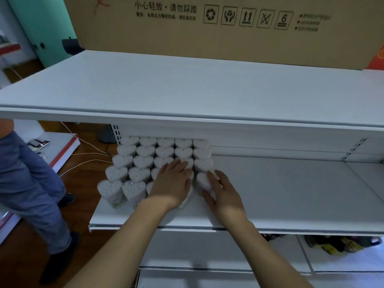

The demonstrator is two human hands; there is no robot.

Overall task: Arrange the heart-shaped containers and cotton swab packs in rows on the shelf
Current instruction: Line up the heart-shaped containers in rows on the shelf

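A white metal shelf (pixel 280 196) holds a block of heart-shaped containers (pixel 145 161) packed with white cotton swabs, their heart tops facing up. The block fills the shelf's left end, running from the front edge back to the rear wall in about five rows, each container touching its neighbours.

The left hand (pixel 172 183) lies palm down on top of the containers in the fourth column near the front edge, fingers straight and close together, pressing rather than gripping. The right hand (pixel 222 194) rests against the right side of the front container (pixel 202 179) of the rightmost column, fingers extended and slightly spread, thumb along the container's near side. Whether the thumb hooks around it cannot be told. Both bare forearms reach in from the bottom edge of the view.

The right part of the shelf is bare white surface. An upper shelf board (pixel 187 90) overhangs it, with a large cardboard box (pixel 207 28) printed with handling symbols standing on it. At the left edge, a person's legs in blue trousers (pixel 27 183) stand on a wooden floor (pixel 87 242).
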